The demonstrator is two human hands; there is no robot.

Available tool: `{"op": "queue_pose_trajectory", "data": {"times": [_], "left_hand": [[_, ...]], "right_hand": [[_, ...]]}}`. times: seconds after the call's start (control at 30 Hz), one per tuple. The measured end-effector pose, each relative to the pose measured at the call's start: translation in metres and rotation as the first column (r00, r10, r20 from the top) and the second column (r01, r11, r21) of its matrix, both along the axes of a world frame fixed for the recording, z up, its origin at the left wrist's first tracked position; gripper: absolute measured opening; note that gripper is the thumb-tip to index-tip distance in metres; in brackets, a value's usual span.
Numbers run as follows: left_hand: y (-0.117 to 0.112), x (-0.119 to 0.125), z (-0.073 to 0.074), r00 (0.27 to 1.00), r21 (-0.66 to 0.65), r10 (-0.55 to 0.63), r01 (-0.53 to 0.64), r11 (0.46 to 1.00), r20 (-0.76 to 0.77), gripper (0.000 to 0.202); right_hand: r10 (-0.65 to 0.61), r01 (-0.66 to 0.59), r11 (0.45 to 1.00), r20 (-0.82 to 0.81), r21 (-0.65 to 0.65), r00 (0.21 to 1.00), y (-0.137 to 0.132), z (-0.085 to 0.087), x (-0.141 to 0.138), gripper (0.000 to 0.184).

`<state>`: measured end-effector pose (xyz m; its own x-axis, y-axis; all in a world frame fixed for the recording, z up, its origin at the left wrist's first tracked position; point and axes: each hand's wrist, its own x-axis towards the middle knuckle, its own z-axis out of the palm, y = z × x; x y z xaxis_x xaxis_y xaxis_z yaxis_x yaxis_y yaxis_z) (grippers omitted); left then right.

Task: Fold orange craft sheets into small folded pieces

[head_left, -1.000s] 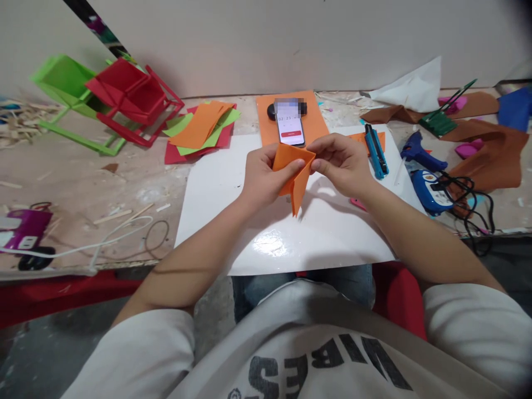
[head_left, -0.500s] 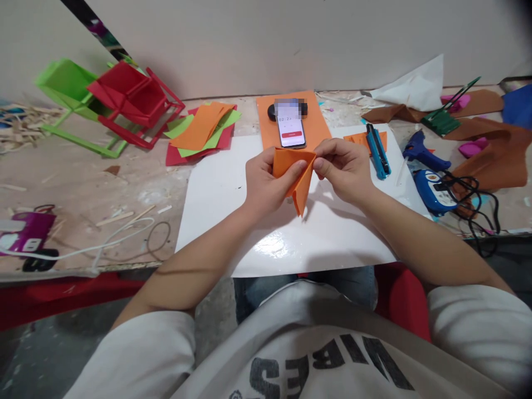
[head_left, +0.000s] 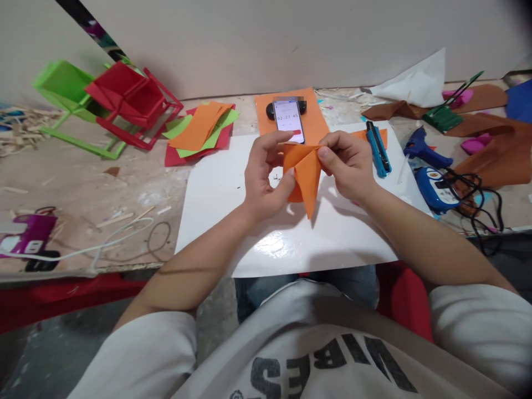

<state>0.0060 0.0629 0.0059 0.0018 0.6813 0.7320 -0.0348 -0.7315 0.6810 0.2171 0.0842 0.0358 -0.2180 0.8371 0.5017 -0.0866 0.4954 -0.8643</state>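
A folded piece of orange paper (head_left: 306, 169) is held above the white board (head_left: 216, 221), its narrow point hanging down. My right hand (head_left: 347, 166) pinches the paper's upper right corner between thumb and fingers. At the paper's left side, my left hand (head_left: 266, 174) curves loosely, its thumb against the front flap and its index finger by the top left corner. Some of its fingers are partly hidden behind the paper. Just beyond, a phone (head_left: 290, 119) with a running timer leans on a black object on an orange sheet (head_left: 316, 119).
Green (head_left: 68, 83) and red (head_left: 135, 97) paper chair models stand at back left, near stacked coloured paper (head_left: 203, 133). At right lie a blue cutter knife (head_left: 377, 149), a glue gun (head_left: 426, 148), a blue device (head_left: 436, 188) with black cable and brown sheets (head_left: 507, 149). A purple device (head_left: 35, 230) sits at left.
The orange paper has turned and shifted slightly right, showing its front flap. My left hand has loosened, its index finger lifting from the paper's edge. My right hand keeps pinching the corner.
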Motion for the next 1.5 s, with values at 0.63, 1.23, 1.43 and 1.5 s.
{"op": "queue_pose_trajectory", "data": {"times": [0.63,1.23,1.43,1.5], "left_hand": [[-0.001,-0.009,0.022,0.981,-0.19,0.153,-0.174,0.966,-0.123,0.062],[0.0,-0.011,0.025,0.985,-0.175,0.116,-0.137,0.975,-0.125,0.06],[0.001,-0.01,0.026,0.979,-0.187,0.142,-0.169,0.968,-0.146,0.056],[0.001,-0.01,0.026,0.978,-0.208,0.111,-0.147,0.967,-0.176,0.05]], "right_hand": [[-0.102,0.1,0.994,0.056,0.045,0.993,0.011,-0.004,0.01,0.066],[0.021,-0.022,1.0,0.03,0.005,0.999,0.023,-0.005,0.015,0.066],[0.057,-0.055,0.998,0.039,-0.031,0.998,0.015,0.002,0.009,0.069],[0.065,-0.064,0.998,0.042,-0.019,0.997,0.012,0.002,0.007,0.066]]}}
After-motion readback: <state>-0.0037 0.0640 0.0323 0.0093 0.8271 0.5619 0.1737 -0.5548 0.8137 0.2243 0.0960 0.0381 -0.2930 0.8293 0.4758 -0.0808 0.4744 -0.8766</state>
